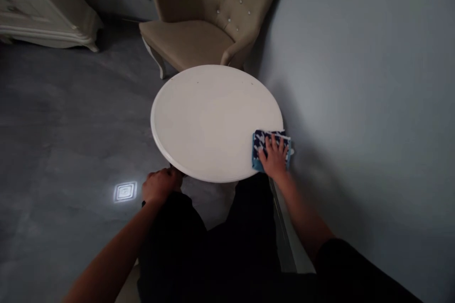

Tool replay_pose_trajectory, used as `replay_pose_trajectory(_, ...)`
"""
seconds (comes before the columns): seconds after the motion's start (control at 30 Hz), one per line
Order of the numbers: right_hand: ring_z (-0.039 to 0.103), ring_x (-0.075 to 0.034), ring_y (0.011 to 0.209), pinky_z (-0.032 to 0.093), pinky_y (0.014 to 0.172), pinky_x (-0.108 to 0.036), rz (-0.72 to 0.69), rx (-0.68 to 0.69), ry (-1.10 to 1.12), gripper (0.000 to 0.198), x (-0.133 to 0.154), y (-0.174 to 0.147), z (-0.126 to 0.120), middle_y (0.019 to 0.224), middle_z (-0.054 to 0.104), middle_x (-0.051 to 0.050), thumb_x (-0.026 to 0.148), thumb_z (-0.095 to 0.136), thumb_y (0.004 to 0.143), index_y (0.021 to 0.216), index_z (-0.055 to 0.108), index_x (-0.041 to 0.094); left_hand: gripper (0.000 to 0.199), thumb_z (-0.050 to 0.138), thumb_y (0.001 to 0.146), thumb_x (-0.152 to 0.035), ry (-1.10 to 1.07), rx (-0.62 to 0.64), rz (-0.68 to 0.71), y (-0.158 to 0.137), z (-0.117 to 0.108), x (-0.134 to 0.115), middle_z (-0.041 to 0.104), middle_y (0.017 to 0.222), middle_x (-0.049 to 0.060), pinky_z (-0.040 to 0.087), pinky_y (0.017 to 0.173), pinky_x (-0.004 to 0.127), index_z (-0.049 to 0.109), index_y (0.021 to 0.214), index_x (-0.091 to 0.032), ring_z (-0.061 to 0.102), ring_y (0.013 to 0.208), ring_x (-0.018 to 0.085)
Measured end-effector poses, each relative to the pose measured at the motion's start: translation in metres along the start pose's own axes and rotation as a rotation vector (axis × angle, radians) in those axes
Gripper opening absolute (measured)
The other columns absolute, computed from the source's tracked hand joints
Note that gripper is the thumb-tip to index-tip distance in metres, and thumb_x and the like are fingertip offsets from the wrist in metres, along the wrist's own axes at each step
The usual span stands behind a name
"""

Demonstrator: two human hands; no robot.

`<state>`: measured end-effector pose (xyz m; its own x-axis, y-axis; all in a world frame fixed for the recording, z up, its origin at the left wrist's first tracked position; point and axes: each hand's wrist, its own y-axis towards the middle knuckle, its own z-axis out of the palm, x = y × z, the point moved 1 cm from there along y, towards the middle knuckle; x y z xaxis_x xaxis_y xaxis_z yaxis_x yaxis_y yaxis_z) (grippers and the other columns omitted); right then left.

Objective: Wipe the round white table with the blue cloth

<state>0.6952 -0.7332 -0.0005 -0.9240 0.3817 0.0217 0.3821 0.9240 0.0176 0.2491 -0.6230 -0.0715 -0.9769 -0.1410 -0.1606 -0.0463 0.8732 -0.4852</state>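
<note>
A round white tabletop [213,123] fills the middle of the view. At its near right edge lies a folded cloth [259,142], dark blue and white patterned with a teal border. My right hand [275,158] rests flat on top of the cloth with its fingers spread, and part of the cloth reaches past the rim. Just below the table's near left edge is my left hand [161,184], beside my knee. Its fingers are curled and partly hidden under the rim; I cannot see what they close on.
Behind the table stands a beige tufted armchair [192,42]. A grey wall [373,80] runs close along the right side. At the upper left is a white cabinet [46,9] on the grey floor [71,118]. A bright square light patch [125,191] shows on the floor.
</note>
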Motion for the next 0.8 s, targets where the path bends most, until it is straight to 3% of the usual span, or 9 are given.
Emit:
replay_pose_trajectory(0.1, 0.022, -0.049, 0.183, 0.035, 0.139, -0.081, 0.048, -0.001, 0.064, 0.080, -0.002, -0.048, 0.009, 0.196, 0.026, 0.011, 0.067, 0.040, 0.111, 0.189, 0.030, 0.053, 0.071, 0.038, 0.111, -0.057, 0.014, 0.001, 0.021, -0.004, 0.001, -0.002, 0.084, 0.133, 0.029, 0.064, 0.105, 0.058, 0.092, 0.132, -0.016, 0.077, 0.132, 0.050)
replay_pose_trajectory(0.2, 0.020, -0.052, 0.182, 0.031, 0.139, -0.084, 0.040, 0.019, 0.075, 0.081, -0.004, -0.027, 0.003, 0.196, 0.025, 0.009, 0.068, 0.042, 0.110, 0.189, 0.033, 0.051, 0.070, 0.039, 0.111, -0.056, 0.021, 0.003, 0.014, -0.005, 0.002, -0.001, 0.084, 0.134, 0.029, 0.064, 0.105, 0.058, 0.092, 0.133, -0.016, 0.078, 0.130, 0.050)
replay_pose_trajectory(0.37, 0.019, -0.056, 0.180, 0.021, 0.139, -0.089, 0.061, 0.064, -0.003, 0.081, -0.004, 0.104, -0.022, 0.198, 0.025, -0.012, 0.059, 0.038, 0.116, 0.188, 0.041, 0.021, 0.068, 0.039, 0.111, -0.056, 0.001, 0.029, -0.006, 0.004, 0.006, 0.012, 0.084, 0.137, 0.027, 0.063, 0.106, 0.058, 0.090, 0.138, -0.020, 0.078, 0.130, 0.048)
replay_pose_trajectory(0.5, 0.025, -0.052, 0.179, 0.025, 0.140, -0.084, 0.091, 0.060, -0.010, 0.079, 0.003, 0.231, -0.033, 0.198, 0.026, -0.013, 0.058, 0.035, 0.119, 0.189, 0.039, 0.022, 0.071, 0.037, 0.111, -0.061, -0.012, 0.041, -0.085, 0.014, 0.005, 0.022, 0.084, 0.134, 0.025, 0.065, 0.103, 0.057, 0.090, 0.139, -0.023, 0.079, 0.125, 0.047)
replay_pose_trajectory(0.6, 0.041, -0.047, 0.172, 0.038, 0.139, -0.072, 0.110, 0.081, 0.019, 0.080, 0.004, 0.311, -0.036, 0.197, 0.028, -0.017, 0.058, 0.034, 0.120, 0.190, 0.033, 0.018, 0.072, 0.039, 0.110, -0.066, -0.022, 0.061, -0.131, 0.020, -0.001, 0.021, 0.085, 0.135, 0.024, 0.065, 0.100, 0.057, 0.091, 0.137, -0.026, 0.080, 0.122, 0.048)
replay_pose_trajectory(0.7, 0.056, -0.041, 0.161, 0.046, 0.133, -0.059, 0.097, 0.114, 0.090, 0.078, 0.000, 0.359, -0.037, 0.186, 0.043, -0.028, 0.055, 0.030, 0.124, 0.188, 0.033, 0.011, 0.072, 0.040, 0.110, -0.072, -0.033, 0.076, -0.125, 0.024, -0.007, 0.014, 0.085, 0.135, 0.021, 0.065, 0.099, 0.057, 0.091, 0.136, -0.029, 0.080, 0.121, 0.047)
replay_pose_trajectory(0.8, 0.058, -0.040, 0.159, 0.046, 0.132, -0.054, 0.059, 0.112, 0.133, 0.076, -0.005, 0.370, -0.035, 0.179, 0.051, -0.031, 0.053, 0.026, 0.126, 0.187, 0.035, 0.009, 0.070, 0.042, 0.110, -0.073, -0.026, 0.070, -0.123, 0.026, -0.008, 0.008, 0.085, 0.134, 0.020, 0.065, 0.099, 0.057, 0.092, 0.134, -0.031, 0.080, 0.121, 0.047)
